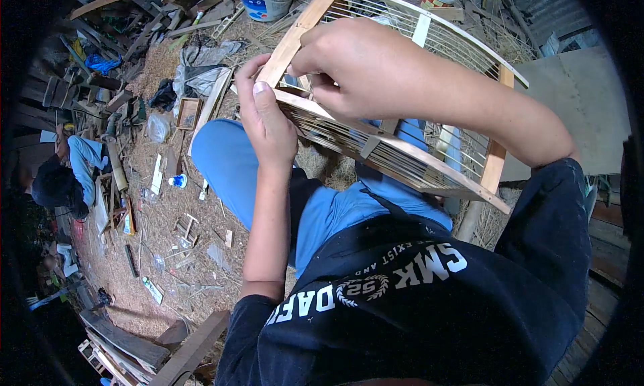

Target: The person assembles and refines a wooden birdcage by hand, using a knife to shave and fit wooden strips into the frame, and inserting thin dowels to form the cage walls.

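A wooden birdcage frame with many thin bars [429, 159] rests tilted across my lap. At its left corner my left hand [268, 121] is closed round the wood, thumb on top and fingers behind. Over the same end, my right hand [359, 64] bends down with its fingers curled in beside the flat end piece [295, 40]. Whatever those fingers pinch is hidden by the hand itself. A curved pale rail [463, 37] runs along the cage's far side, and another long rail [402, 146] lies nearer my body.
Wood shavings and scraps cover the floor. A white and blue bucket [265, 0] stands beyond the cage, with a pale board [577, 104] at right. On the left lie a small wooden box [189, 113] and a glue bottle [178, 181]. Another person [64, 178] sits far left.
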Motion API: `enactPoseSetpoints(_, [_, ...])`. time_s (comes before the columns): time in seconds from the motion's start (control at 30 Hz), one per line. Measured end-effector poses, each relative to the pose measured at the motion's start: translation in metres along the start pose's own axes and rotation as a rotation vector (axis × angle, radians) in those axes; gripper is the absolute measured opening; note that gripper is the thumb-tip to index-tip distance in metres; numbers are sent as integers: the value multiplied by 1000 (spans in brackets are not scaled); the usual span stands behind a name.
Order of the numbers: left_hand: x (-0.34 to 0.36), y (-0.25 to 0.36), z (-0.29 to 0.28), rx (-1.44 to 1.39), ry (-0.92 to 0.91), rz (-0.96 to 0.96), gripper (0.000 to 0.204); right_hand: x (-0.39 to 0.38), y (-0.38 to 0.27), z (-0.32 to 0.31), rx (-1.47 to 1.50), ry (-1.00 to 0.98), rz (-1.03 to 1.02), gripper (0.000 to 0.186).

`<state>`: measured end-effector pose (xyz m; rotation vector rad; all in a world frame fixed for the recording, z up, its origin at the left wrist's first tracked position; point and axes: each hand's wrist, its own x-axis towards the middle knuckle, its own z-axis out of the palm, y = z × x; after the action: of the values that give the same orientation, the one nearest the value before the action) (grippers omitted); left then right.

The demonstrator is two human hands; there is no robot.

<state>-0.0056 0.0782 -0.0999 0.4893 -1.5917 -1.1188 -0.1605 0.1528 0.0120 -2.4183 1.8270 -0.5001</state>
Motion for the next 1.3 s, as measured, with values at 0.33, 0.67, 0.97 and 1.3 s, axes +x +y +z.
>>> enactPoseSetpoints(0.33, [1,-6,-3,54,2,34,45,-3,2,7,47,80,-3,13])
enactPoseSetpoints(0.67, [-1,2,-1,65,7,-30,51,-5,2,10,53,131,0,11])
enactPoseSetpoints(0.97, [-1,-1,-1,78,14,-22,51,-9,-3,5,112,145,-5,12])
enactPoseSetpoints(1.3, [-3,-5,-1,61,16,-24,52,-13,2,2,160,130,-53,9])
